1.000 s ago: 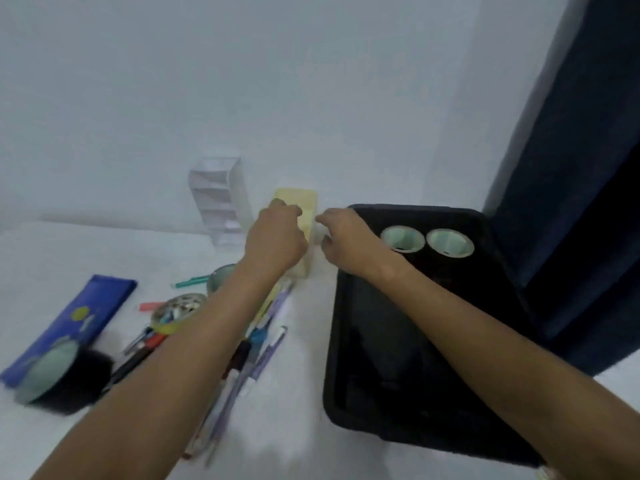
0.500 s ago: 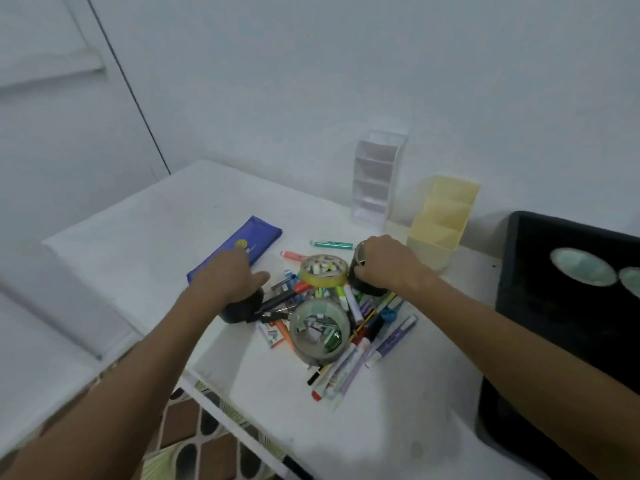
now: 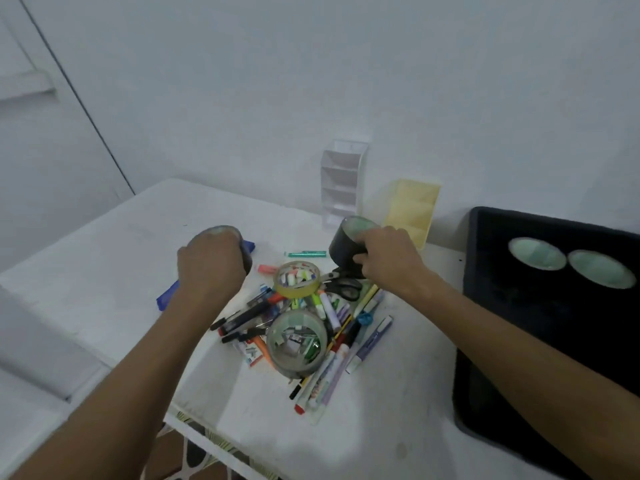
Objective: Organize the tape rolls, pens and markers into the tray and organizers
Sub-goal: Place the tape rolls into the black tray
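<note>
**Two black rolls lifted, tray lies to the right**

Left to right across the counter (image 3: 104, 271); a blue pouch (image 3: 166, 296) lies flat, mostly hidden under my left hand (image 3: 211, 268); that grip is clenched round a black tape roll (image 3: 239, 239), only its upper rim and a strip of dark side showing past the knuckles. Centre: the loose heap of pens and markers (image 3: 325, 344), long axes fanned in all directions; a yellow tape roll (image 3: 297, 278) and a clear tape roll (image 3: 297, 344) lie flat on top of it; black scissors (image 3: 343, 285) just beside the yellow one. My right hand (image 3: 388, 261) grasps a second black tape roll (image 3: 346, 247), tilted, its pale green core facing up and away. Behind it, a white organizer (image 3: 341, 181) and a yellow organizer (image 3: 412, 209) stand against the wall. Far right: the black tray (image 3: 519, 323), two rolls already lying flat near its back edge.

Judgement: the tray lies rightward of both grips; the right hand is the nearer; the left roll must cross over the heap; both black rolls look rigid, wide, easy to set down flat.
</note>
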The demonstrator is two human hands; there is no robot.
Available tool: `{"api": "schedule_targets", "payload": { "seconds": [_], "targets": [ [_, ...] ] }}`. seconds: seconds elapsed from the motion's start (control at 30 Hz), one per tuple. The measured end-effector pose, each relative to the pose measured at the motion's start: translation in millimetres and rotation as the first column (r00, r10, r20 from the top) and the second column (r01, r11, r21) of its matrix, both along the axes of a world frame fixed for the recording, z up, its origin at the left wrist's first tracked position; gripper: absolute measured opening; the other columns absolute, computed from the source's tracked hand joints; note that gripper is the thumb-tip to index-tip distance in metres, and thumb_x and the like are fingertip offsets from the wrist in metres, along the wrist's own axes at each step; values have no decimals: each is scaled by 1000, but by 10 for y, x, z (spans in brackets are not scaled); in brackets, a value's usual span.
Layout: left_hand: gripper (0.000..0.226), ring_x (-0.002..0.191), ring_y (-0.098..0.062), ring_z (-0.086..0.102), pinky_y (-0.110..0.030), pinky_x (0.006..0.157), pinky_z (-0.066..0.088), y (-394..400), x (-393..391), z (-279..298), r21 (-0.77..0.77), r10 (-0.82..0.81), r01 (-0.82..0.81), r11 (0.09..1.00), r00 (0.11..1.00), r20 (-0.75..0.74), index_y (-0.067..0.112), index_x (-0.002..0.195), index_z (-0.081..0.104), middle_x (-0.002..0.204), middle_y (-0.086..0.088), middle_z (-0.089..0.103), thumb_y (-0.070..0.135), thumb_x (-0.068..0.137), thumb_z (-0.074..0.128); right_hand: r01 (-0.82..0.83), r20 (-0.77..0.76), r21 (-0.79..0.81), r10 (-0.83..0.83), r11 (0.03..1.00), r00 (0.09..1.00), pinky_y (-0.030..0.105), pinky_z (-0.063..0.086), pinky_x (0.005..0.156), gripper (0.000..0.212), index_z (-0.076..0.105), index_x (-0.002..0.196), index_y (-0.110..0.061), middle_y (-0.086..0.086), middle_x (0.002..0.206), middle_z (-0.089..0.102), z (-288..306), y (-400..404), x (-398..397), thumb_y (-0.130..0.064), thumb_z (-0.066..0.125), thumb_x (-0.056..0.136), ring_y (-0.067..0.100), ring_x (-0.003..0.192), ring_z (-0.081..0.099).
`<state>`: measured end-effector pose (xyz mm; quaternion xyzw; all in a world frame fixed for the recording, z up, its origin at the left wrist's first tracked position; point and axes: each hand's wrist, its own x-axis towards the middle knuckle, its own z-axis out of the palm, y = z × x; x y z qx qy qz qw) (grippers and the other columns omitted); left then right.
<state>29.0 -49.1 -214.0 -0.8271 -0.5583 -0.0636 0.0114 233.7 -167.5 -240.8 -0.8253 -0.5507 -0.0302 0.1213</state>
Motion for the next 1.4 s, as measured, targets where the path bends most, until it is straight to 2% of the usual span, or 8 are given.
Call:
{"api": "schedule_targets", "payload": {
  "seconds": [0.13,0.3,0.53,0.9,1.03,1.13,1.23,1.4],
  "targets": [
    [18,83,-27,51,-31,75,26,-259,650,297,198,-342,328,924,939,37,22,76,47,67,5,44,14,91,50,87,17,132,-90,987,996,35,36,89,22,64,112,-17,7,103,68,290,-441,256,-20,56,91,28,99,60],
    [17,69,-22,43,-32,73,26,-940,1683,346,344,-698,625,701,700,150,21,77,43,60,8,33,13,90,49,324,51,172,-337,930,940,37,33,87,22,65,109,-15,7,100,69,414,-1325,636,-17,57,89,29,97,59],
    [33,105,-23,56,-42,111,21,-1991,2503,-37,124,-849,846,518,491,194,21,110,61,99,0,65,7,82,51,573,79,36,-574,819,815,36,46,87,22,70,106,-17,7,100,72,149,-2363,980,-16,60,86,28,100,62],
    [15,100,-22,58,-53,117,9,-2403,2838,-694,-30,-850,853,521,521,73,14,92,62,90,-2,64,8,86,50,576,74,-112,-571,810,817,29,37,79,27,68,103,-17,5,99,68,-379,-2556,1310,-5,54,83,26,96,60],
    [24,115,-26,47,-51,116,16,-2435,2894,-836,-9,-856,856,516,516,31,11,107,64,118,-10,53,7,88,51,590,84,-109,-584,800,807,30,38,76,27,68,100,-15,6,99,68,-497,-2589,1441,-3,52,82,26,94,61],
    [27,110,-29,42,-44,100,35,-2427,2903,-907,42,-829,828,559,559,18,13,110,65,121,-11,44,7,87,50,602,51,-106,-600,792,798,32,43,75,28,67,100,-11,8,98,68,-601,-2636,1453,1,51,81,28,92,63],
    [24,103,-29,46,-40,88,36,-2400,2900,-911,75,-801,799,596,598,-1,15,102,66,114,-10,46,7,86,50,616,4,-86,-618,783,786,34,48,77,31,66,104,-10,10,100,67,-668,-2636,1480,4,50,81,30,93,63],
    [26,90,-30,58,-39,79,46,-2392,2891,-952,-60,-817,825,561,564,116,9,105,63,112,-14,51,1,86,47,621,-32,-69,-623,781,781,36,52,76,28,66,102,-8,11,101,65,-796,-2572,1557,4,52,81,30,91,63]
  ]
}}
